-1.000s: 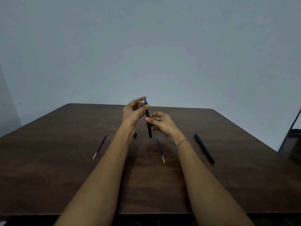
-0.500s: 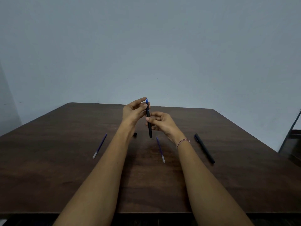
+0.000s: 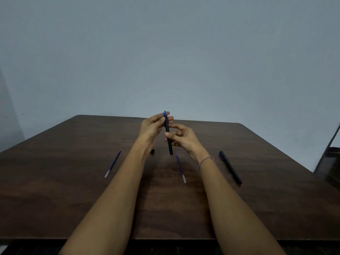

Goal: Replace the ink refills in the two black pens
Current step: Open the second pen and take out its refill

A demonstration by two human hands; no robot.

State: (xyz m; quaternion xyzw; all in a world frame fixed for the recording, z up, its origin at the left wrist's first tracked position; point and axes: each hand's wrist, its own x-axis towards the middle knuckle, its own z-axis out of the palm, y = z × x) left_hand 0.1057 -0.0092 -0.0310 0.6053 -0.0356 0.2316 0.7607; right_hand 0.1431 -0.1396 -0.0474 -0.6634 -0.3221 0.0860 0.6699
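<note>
I hold one black pen [image 3: 168, 142] nearly upright above the middle of the table, a short blue end sticking out of its top. My left hand [image 3: 151, 128] pinches the pen's upper part just below that blue end. My right hand [image 3: 181, 138] grips the barrel lower down with thumb and fingers. The second black pen [image 3: 230, 167] lies on the table to the right of my right wrist. One blue ink refill [image 3: 181, 168] lies below the held pen; another blue refill [image 3: 112, 163] lies to the left.
A small black piece [image 3: 152, 151], perhaps a pen part, sits on the dark wooden table [image 3: 73, 199] beside my left wrist. A plain grey wall stands behind the table. A dark piece of furniture [image 3: 331, 162] shows at the right edge.
The blue end at the pen's top sticks out a little less than a second ago. Both hands keep their hold with small finger shifts. Nothing on the table has moved.
</note>
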